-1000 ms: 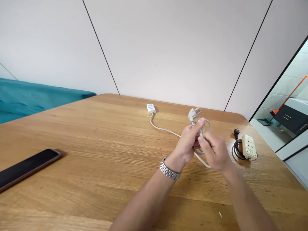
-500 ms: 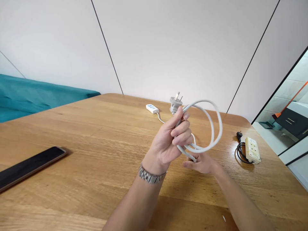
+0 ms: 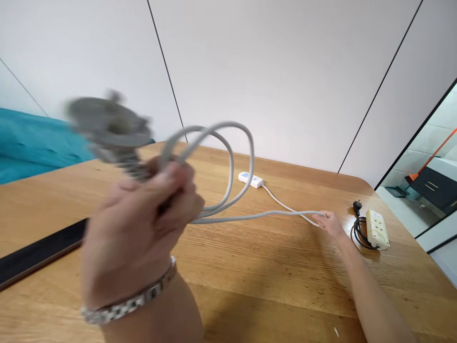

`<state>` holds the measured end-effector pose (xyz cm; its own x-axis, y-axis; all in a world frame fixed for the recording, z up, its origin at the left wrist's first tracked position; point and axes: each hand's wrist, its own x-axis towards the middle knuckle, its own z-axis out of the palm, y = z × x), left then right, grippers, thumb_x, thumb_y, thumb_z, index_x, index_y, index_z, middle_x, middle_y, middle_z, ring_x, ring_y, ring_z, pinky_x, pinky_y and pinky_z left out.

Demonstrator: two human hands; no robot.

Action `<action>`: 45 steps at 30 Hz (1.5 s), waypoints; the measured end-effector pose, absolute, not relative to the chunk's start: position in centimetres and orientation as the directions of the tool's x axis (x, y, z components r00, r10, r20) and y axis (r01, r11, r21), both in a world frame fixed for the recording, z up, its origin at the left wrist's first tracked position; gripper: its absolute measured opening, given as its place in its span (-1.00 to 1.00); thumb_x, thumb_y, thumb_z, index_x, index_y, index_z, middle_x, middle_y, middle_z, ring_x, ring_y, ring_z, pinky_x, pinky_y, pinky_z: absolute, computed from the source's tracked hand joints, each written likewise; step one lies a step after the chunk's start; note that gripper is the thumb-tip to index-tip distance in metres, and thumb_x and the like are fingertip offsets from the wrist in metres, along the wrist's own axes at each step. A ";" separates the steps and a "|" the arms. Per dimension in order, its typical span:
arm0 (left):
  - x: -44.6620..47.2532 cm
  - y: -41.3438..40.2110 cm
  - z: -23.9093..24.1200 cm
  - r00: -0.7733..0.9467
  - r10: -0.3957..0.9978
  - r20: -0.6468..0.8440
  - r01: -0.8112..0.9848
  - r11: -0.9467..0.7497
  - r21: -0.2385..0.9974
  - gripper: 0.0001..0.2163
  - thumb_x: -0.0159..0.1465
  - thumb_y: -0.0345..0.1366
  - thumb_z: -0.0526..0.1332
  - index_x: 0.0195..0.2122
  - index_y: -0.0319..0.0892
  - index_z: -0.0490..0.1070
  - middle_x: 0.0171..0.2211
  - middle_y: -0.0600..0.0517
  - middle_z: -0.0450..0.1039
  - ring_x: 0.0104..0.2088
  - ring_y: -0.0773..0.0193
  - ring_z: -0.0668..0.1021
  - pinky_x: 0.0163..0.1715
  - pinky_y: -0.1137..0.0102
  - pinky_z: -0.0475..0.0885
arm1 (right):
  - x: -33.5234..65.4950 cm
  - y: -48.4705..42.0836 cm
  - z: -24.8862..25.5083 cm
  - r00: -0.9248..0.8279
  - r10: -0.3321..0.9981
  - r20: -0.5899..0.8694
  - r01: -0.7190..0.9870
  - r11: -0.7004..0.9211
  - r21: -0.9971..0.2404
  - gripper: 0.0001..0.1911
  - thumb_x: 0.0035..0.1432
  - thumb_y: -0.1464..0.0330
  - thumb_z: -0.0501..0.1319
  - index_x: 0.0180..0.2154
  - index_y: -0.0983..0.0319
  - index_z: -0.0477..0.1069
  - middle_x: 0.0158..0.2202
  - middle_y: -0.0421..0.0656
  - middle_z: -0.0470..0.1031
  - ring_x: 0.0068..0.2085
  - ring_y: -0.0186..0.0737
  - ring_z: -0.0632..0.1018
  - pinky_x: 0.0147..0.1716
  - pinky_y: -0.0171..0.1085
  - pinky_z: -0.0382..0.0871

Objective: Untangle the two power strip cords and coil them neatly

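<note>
My left hand (image 3: 143,224), blurred by motion and with a metal watch at the wrist, is closed around a looped white power cord (image 3: 250,147). Out of the top of that fist sticks the cord's grey plug (image 3: 110,124). From the loops the cord stretches across to my right hand (image 3: 330,224), whose fingers pinch it near the table's right side. Beyond my right hand the cord runs back to a small white power strip (image 3: 251,180) lying on the table.
On the wooden table (image 3: 271,267), a yellowed power strip (image 3: 377,228) with a black cord and plug lies at the right. A dark phone-like slab (image 3: 43,252) lies at left, partly behind my left hand. A teal sofa (image 3: 35,143) and a white wall stand behind.
My left hand has moved left and closer with the plug and loops. My right hand has moved right, drawing the cord out between them. The white power strip has shifted right and nearer.
</note>
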<state>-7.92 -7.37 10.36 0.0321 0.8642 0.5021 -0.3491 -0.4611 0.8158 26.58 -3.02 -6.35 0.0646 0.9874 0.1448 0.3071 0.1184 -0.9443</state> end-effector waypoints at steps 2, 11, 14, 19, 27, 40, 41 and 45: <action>-6.3 -6.5 10.0 0.102 0.880 0.464 -0.258 -0.427 0.867 -0.58 0.03 -0.12 0.42 -0.67 -0.18 0.19 -0.73 0.20 0.01 -0.75 0.54 0.03 -0.75 0.49 -0.16 | 26.5 -3.5 -4.7 0.058 0.992 0.109 0.205 0.095 -0.974 -0.50 -0.04 0.01 0.23 -0.64 0.14 0.01 -0.72 -0.43 -0.12 -0.67 -0.45 -0.04 -0.64 -0.34 -0.13; 3.8 -1.5 5.3 0.466 0.874 0.137 -0.242 -0.023 0.970 -0.49 0.02 0.00 0.37 -0.60 -0.12 0.00 -0.72 0.28 -0.13 -0.71 0.57 -0.07 -0.73 0.55 -0.18 | 20.9 -6.8 1.8 0.297 0.914 0.278 -0.239 0.353 -0.904 -0.62 0.04 0.04 0.28 -0.31 0.17 0.29 -0.62 -0.39 0.23 -0.68 -0.44 0.25 -0.66 -0.39 0.08; 6.3 -2.2 4.1 0.419 0.903 0.099 -0.328 0.049 0.944 -0.45 -0.02 0.08 0.39 -0.59 -0.11 0.01 -0.72 0.29 -0.11 -0.73 0.58 -0.06 -0.75 0.55 -0.18 | 18.9 -7.3 1.4 0.290 0.860 0.420 0.007 0.437 -0.899 -0.61 0.18 -0.03 0.15 -0.37 0.14 0.19 -0.64 -0.38 0.24 -0.67 -0.39 0.29 -0.65 -0.37 0.13; 8.0 -3.3 3.2 0.464 0.883 0.071 -0.407 0.142 0.902 -0.46 -0.05 0.09 0.40 -0.61 -0.14 0.07 -0.73 0.25 -0.02 -0.73 0.56 0.05 -0.75 0.54 -0.09 | 17.4 -7.9 0.9 0.052 0.806 0.589 0.528 0.478 -0.702 -0.68 0.30 0.11 0.04 -0.44 0.15 0.17 -0.62 -0.28 0.28 -0.61 -0.33 0.31 -0.58 -0.32 0.08; 5.0 -2.6 5.9 0.499 0.865 0.045 -0.522 0.259 0.813 -0.65 0.11 -0.21 0.37 -0.61 -0.20 0.20 -0.71 0.17 0.21 -0.73 0.51 0.24 -0.74 0.56 0.12 | 16.2 -8.2 -0.1 -0.224 0.833 0.505 0.500 0.544 -0.674 -0.68 0.21 0.12 0.15 -0.45 0.16 0.14 -0.63 -0.36 0.12 -0.61 -0.40 0.17 -0.56 -0.33 0.01; -4.2 -7.2 11.2 0.183 0.911 0.370 -0.939 0.050 0.341 -0.66 0.43 -0.22 -0.02 -0.53 -0.13 0.08 -0.83 0.28 0.02 -0.85 0.57 -0.01 -0.84 0.63 0.04 | 19.1 -4.3 -4.6 -0.456 0.860 0.227 0.270 0.377 -0.886 -0.59 0.07 0.00 0.27 -0.48 0.22 0.47 -0.49 -0.23 0.42 -0.40 -0.29 0.39 -0.32 -0.29 0.23; -4.9 -7.3 11.3 0.149 0.905 0.398 -0.948 0.015 0.319 -0.66 0.43 -0.22 -0.01 -0.53 -0.13 0.08 -0.84 0.29 0.00 -0.85 0.57 -0.01 -0.84 0.64 0.03 | 19.7 -4.1 -5.1 -0.444 0.877 0.183 0.267 0.324 -0.907 -0.60 0.03 -0.01 0.30 -0.46 0.22 0.49 -0.47 -0.22 0.44 -0.38 -0.28 0.41 -0.30 -0.29 0.24; -7.6 -7.0 11.0 0.117 0.890 0.441 -0.856 -0.135 0.499 -0.62 0.37 -0.20 0.09 -0.59 -0.13 0.06 -0.84 0.28 -0.09 -0.84 0.54 -0.11 -0.85 0.56 0.00 | 22.0 -3.6 -6.3 -0.401 0.914 0.069 0.250 0.181 -0.951 -0.54 -0.08 -0.05 0.34 -0.41 0.23 0.52 -0.45 -0.21 0.46 -0.38 -0.27 0.42 -0.32 -0.28 0.25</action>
<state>-7.63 -6.98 11.04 0.1168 0.8899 0.4410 -0.8560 -0.1349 0.4990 22.01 -3.58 -6.31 -0.4006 0.9137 0.0687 0.2501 0.1812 -0.9511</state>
